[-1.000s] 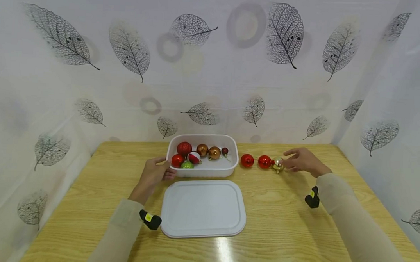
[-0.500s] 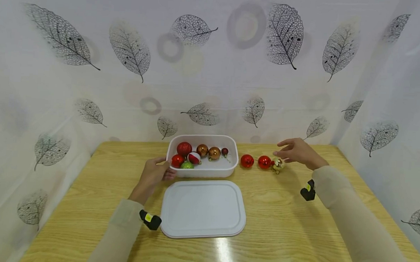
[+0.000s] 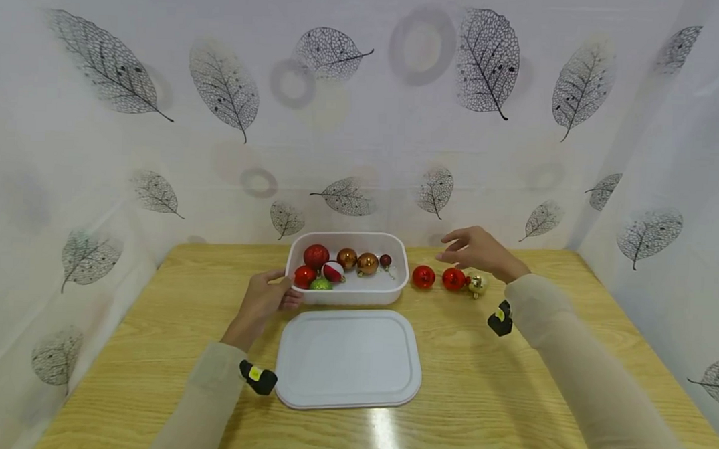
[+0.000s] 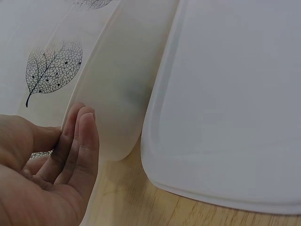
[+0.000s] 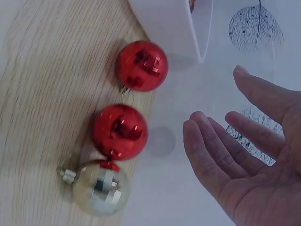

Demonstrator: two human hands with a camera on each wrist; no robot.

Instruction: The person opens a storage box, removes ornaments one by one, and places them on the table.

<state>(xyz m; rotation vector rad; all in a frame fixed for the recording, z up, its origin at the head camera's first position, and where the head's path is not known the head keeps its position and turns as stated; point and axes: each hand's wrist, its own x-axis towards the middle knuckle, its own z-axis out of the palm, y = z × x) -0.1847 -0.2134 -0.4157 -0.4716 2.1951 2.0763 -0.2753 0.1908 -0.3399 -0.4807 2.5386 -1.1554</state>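
My left hand [image 3: 266, 298] holds the white plastic box [image 3: 356, 295] at its left front corner. In the left wrist view the thumb and fingers [image 4: 84, 141] pinch the box's rim. Several Christmas baubles lie inside: a glittery red bauble [image 3: 316, 256], a green bauble [image 3: 321, 284], two copper ones and others. On the table to the right sit two shiny red baubles [image 5: 142, 66] and a gold bauble [image 5: 101, 188]. My right hand [image 3: 477, 248] hovers above and behind them, holding nothing. Its fingers are spread and loosely bent, apart from the baubles.
A white lid [image 3: 349, 359] lies flat on the wooden table [image 3: 478, 397], just in front of the box. A white curtain [image 3: 363, 137] printed with leaves hangs behind the table and along both sides.
My right hand has moved left, from beside the gold bauble to above the red ones, and carries nothing. The left hand, box and baubles have stayed in place.
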